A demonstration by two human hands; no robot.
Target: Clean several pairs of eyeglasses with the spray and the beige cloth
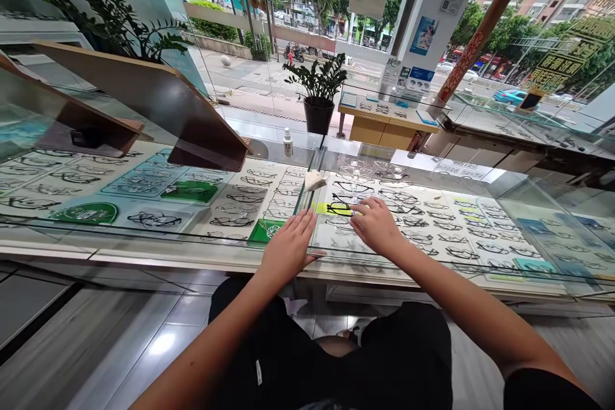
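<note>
Glass tops the long counter (144, 250), and its reflections blur much of what lies beneath: rows of spectacle frames show only as thin dark outlines. In the upper left of the frame a slanted wooden stand (158, 102) covers the back of the case. Nearer the front, a green disc (85, 213) sits under the pane, its print too small to read.

Left of centre, the left hand (288, 245) lies palm down on the glass near the front edge, fingers straight and close together, holding nothing. Above it a crumpled white cloth (314, 180) rests by the seam between two panes, and a small bottle (288, 142) stands further back. A potted plant (319, 93) stands on the floor beyond the counter.

Between the two hands lie the black glasses (339, 209), on a yellow pad (321, 207) that they partly cover. Whether they rest on the pane or under it cannot be told. Their long axis runs left to right across the frame, about parallel to the front edge. Which way the front faces is too small to judge.

Just right of them, the right hand (377, 229) is palm down, its fingers loosely spread and lightly curved, tips near the frame and gripping nothing. The palm hides the frames below it. In the lower part of the frame both forearms are cut off by the edge.
</note>
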